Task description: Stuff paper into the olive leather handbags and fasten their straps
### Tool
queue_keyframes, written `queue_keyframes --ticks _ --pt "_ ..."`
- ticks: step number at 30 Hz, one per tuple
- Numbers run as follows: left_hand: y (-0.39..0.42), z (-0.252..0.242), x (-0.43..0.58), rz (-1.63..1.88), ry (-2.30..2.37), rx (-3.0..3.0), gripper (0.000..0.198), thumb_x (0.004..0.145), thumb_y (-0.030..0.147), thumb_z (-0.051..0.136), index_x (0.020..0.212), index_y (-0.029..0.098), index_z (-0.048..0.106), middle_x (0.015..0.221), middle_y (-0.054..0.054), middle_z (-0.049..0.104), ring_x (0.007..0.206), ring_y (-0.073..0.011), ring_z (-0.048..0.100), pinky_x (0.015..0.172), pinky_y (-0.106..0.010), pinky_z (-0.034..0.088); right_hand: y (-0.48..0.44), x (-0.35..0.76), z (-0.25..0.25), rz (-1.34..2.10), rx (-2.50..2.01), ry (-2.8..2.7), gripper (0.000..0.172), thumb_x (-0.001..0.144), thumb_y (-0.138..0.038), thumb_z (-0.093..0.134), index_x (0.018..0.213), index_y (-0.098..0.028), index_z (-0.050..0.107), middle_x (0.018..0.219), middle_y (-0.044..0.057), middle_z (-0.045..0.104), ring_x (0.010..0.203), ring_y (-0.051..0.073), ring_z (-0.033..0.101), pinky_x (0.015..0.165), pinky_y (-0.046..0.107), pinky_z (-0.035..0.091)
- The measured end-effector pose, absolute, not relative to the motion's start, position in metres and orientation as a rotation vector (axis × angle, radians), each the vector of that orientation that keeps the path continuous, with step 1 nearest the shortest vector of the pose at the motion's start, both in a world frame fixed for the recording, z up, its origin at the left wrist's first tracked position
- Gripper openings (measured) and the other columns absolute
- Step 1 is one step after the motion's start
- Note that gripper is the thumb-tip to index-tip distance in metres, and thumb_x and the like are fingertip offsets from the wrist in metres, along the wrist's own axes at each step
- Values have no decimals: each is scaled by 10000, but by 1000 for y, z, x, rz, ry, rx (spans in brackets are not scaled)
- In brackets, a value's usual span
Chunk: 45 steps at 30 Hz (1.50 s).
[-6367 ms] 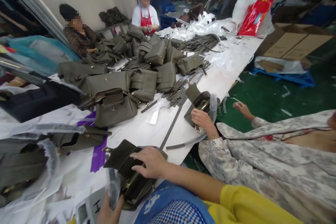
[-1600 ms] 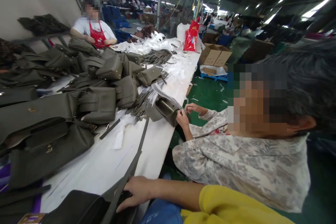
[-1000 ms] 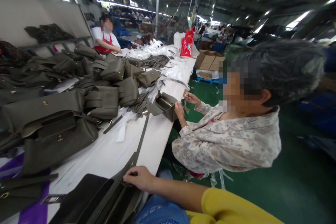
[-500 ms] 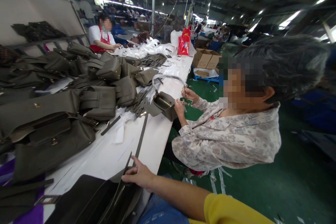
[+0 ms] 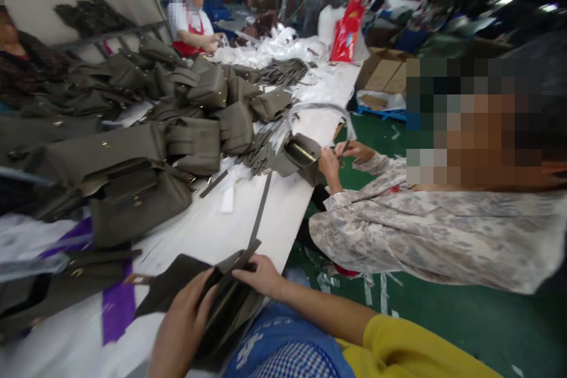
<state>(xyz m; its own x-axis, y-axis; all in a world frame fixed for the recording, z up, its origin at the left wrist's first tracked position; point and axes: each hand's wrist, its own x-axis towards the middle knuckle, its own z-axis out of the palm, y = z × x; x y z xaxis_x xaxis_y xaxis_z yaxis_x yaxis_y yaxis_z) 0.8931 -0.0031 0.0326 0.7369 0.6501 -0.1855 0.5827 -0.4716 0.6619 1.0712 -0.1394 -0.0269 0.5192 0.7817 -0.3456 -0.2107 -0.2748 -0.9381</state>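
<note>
A dark olive handbag [image 5: 234,322] rests against the table's near edge in front of me, its top opening towards me and a wide flap [image 5: 170,283] spread away to the left. Its near side is partly hidden. My left hand [image 5: 183,316] grips the left side of the bag's opening, fingers bent over the edge. At the far end of the opening, my right hand [image 5: 261,276] pinches the rim between thumb and fingers, close to a narrow strip that sticks up. A long olive strap [image 5: 261,207] runs away along the white table.
A co-worker [image 5: 425,230] in a patterned shirt handles a small olive bag [image 5: 299,156] at the right table edge. Olive bags [image 5: 142,198] are heaped on the left. A purple strip [image 5: 119,307] lies near my left hand. Another person [image 5: 190,23] works at the far end.
My left hand has come into view and taken hold of the handbag. My right hand has shifted right in the picture along with the bag. The view has turned left and downward.
</note>
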Motion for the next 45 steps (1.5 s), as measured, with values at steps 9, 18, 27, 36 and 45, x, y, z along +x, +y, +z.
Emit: queue_keyframes --ticks 9,18,27,36,45 --pt "-41 25 976 201 829 2051 285 871 323 624 1118 201 696 1181 -84 694 1116 -247 621 1027 -395 445 -138 1076 -27 939 -1571 -669 276 795 -275 649 1046 -213 742 1059 49 735 1003 261 655 969 433 484" --pt "-25 29 960 222 912 1876 304 911 389 545 1037 149 681 955 -71 724 885 -203 661 858 -327 497 -152 1102 -17 948 -1465 -1174 394 849 -315 664 1237 -253 668 1239 61 673 1181 251 585 1059 435 407" --pt "-33 33 937 63 889 1836 299 852 423 582 860 159 723 834 -51 717 808 -202 642 755 -288 468 -157 1119 -7 1070 -1493 -1336 291 806 -331 678 1072 -242 756 1144 91 669 1047 253 614 907 369 487" --pt "-26 -14 927 -64 897 1789 285 789 437 621 791 156 665 697 -33 682 644 -158 609 604 -251 411 -148 1119 -22 1193 -1450 -1354 221 669 -266 704 872 -246 789 965 34 650 884 209 600 733 265 474" --pt "-37 6 925 -26 936 1719 455 814 566 544 905 141 675 636 -18 627 527 -135 557 517 -241 417 -140 1138 -26 1281 -1328 -1516 292 693 -283 769 985 -283 777 956 22 632 765 165 617 644 231 461"
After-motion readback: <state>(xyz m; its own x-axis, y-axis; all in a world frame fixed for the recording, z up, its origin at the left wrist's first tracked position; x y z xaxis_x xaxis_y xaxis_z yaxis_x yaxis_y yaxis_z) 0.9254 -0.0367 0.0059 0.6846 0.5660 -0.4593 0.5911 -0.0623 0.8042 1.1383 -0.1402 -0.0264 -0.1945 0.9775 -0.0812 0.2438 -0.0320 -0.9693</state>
